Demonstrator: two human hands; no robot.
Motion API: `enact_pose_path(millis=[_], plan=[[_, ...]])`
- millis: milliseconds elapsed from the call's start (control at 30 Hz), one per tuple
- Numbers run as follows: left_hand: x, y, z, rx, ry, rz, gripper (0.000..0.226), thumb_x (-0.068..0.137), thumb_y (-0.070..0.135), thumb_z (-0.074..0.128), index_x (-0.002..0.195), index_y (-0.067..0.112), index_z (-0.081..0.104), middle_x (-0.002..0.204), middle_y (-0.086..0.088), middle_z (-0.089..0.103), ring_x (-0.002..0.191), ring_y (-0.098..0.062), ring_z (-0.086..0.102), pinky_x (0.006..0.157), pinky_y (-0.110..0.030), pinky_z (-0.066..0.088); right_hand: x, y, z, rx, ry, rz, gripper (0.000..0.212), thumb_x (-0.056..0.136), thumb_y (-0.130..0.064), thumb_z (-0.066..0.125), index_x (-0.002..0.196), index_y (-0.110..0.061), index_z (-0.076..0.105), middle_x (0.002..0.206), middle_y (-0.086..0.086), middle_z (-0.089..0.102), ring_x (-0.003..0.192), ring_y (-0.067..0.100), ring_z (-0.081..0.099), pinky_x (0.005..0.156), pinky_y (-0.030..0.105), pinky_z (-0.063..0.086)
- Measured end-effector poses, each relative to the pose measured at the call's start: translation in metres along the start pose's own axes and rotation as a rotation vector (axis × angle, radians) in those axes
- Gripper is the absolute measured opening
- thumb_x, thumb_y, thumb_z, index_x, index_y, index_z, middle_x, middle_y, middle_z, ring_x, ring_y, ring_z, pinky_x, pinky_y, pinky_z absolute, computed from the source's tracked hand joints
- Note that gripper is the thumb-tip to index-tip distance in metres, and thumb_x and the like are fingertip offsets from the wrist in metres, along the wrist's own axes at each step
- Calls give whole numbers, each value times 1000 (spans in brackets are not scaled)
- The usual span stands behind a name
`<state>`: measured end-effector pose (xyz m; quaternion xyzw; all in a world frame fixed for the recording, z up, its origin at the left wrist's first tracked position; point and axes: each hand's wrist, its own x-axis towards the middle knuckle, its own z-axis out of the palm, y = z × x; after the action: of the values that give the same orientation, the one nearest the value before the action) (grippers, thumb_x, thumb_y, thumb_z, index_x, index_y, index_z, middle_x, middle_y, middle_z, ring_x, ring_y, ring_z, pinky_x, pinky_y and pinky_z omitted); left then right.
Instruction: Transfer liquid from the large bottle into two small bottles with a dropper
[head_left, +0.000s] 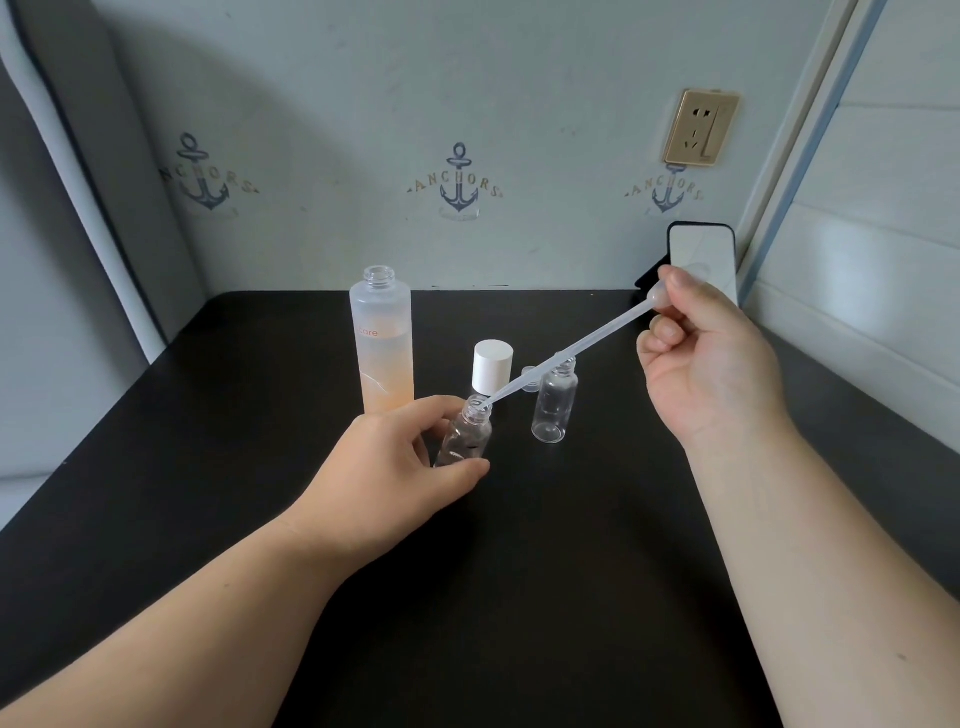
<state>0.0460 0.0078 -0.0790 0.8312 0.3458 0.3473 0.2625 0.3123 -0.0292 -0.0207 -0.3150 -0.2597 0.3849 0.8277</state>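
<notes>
Bottles: one large bottle (383, 343), two small bottles (464, 439), one dropper (571, 356).

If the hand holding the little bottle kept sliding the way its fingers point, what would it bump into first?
Probably the white cap, just beyond the held small bottle that the left hand grips. The other small bottle stands off to the right. Depth is hard to judge from one view.

A black table (208, 467) set against the wall carries a tall frosted bottle (383, 343), uncapped and upright, with peach liquid in its lower part. Just to its right stand a white cap (492, 365) and a small clear bottle (555, 402), with a tiny clear cap (530, 378) between them. At the back right corner a phone (701, 254) leans upright.
</notes>
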Motion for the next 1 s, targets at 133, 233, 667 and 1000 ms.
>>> enact_pose_path(millis=[133, 233, 667, 1000], plan=[[0, 0, 0, 6, 6, -15, 29, 79, 41, 79, 101, 52, 64, 69, 36, 59, 62, 3, 56, 57, -5, 39, 0, -1, 0, -2, -4, -13, 17, 91, -4, 68, 79, -10, 79, 71, 3, 67, 50, 8, 46, 53, 16, 38], [-1, 0, -1, 10, 1, -26, 27, 79, 44, 79, 100, 50, 64, 70, 37, 59, 64, 4, 57, 56, -4, 39, 0, 0, 1, 8, 15, -2, 18, 91, -4, 67, 79, -10, 80, 71, 2, 66, 51, 9, 47, 53, 17, 39], [-1, 7, -2, -45, 31, -12, 44, 65, 75, 69, 100, 50, 64, 78, 38, 61, 66, -1, 58, 60, -8, 43, -2, 0, 1, 114, 72, 95, 14, 94, -14, 66, 99, -2, 73, 73, 1, 65, 58, 10, 56, 57, 21, 47], [2, 1, -15, -222, 636, -184, 26, 86, 36, 68, 104, 45, 52, 98, 14, 57, 88, 1, 58, 71, -20, 45, -2, 2, 2, 69, 45, 87, 23, 95, -14, 67, 75, -8, 77, 81, 4, 73, 68, 13, 66, 60, 22, 51]])
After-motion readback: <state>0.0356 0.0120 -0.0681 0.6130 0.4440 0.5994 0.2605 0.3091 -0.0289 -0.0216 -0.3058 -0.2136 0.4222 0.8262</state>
